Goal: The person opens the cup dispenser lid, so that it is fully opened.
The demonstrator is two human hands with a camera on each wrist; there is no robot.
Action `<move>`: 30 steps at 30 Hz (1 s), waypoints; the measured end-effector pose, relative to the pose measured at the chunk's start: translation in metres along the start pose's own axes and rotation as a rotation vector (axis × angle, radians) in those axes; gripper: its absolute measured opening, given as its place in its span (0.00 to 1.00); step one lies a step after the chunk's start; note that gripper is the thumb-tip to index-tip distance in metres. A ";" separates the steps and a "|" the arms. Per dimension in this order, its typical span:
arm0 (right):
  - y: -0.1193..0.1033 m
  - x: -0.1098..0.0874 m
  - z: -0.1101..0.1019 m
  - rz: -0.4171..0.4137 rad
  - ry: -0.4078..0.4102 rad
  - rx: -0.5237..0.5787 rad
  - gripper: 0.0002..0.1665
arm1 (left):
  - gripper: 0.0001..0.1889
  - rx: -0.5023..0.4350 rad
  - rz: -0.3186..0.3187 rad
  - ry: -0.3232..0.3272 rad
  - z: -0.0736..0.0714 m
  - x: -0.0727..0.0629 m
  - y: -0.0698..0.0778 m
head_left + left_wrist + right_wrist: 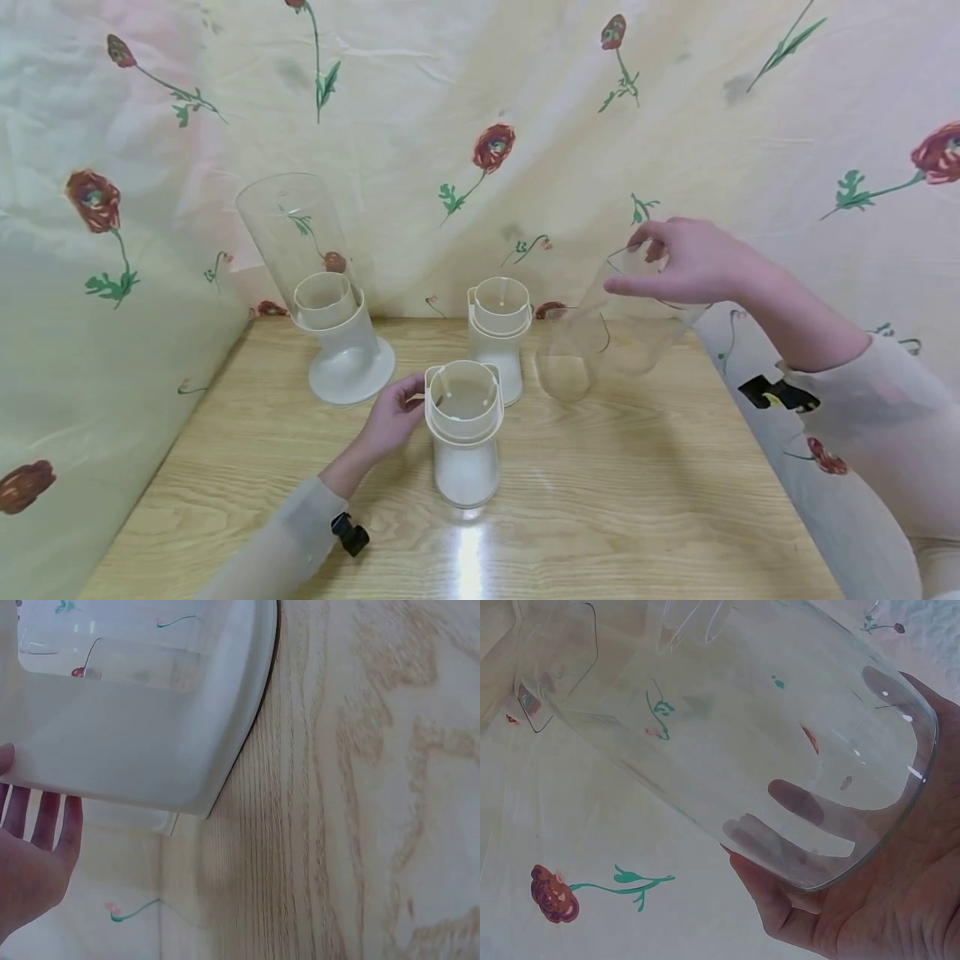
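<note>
Head: left hand point(396, 414) at the front white stand point(467, 477); right hand point(692, 262) gripping a tilted clear container point(637, 335) above the table point(637, 500). Left wrist: thumb and fingers pinch the stand. Right wrist: fingers, partly hidden from the head, show through the container.

A hand could pass along the counter point(645, 500) at near right. Farther back, the clear cylinder point(712, 742) in the right grip point(684, 262) blocks. A rear white holder point(498, 354) crowds the front white holder point(467, 471); floral cloth point(397, 150) closes the back.
</note>
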State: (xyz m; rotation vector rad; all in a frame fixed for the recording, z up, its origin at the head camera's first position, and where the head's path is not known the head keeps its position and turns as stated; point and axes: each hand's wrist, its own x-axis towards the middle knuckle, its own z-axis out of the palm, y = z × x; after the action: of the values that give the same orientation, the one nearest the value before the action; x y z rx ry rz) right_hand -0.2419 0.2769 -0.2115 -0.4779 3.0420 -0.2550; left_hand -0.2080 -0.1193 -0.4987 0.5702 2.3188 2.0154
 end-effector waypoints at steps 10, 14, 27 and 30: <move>0.010 0.003 0.005 0.031 0.000 -0.004 0.50 | 0.20 0.069 -0.051 -0.032 -0.001 0.001 0.000; 0.017 0.005 0.007 0.067 -0.008 0.011 0.53 | 0.20 0.091 -0.053 0.005 -0.007 0.004 -0.003; 0.054 0.008 0.018 0.159 -0.021 0.035 0.59 | 0.14 0.139 -0.069 0.147 -0.028 0.025 -0.017; 0.061 0.008 0.020 0.179 -0.019 0.028 0.57 | 0.12 0.153 -0.067 0.180 -0.031 0.031 -0.020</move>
State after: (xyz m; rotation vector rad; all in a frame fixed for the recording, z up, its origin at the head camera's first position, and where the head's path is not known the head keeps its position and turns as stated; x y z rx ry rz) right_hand -0.2660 0.3290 -0.2422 -0.2026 3.0326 -0.2811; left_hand -0.2498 -0.1426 -0.5057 0.3215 2.5730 1.9474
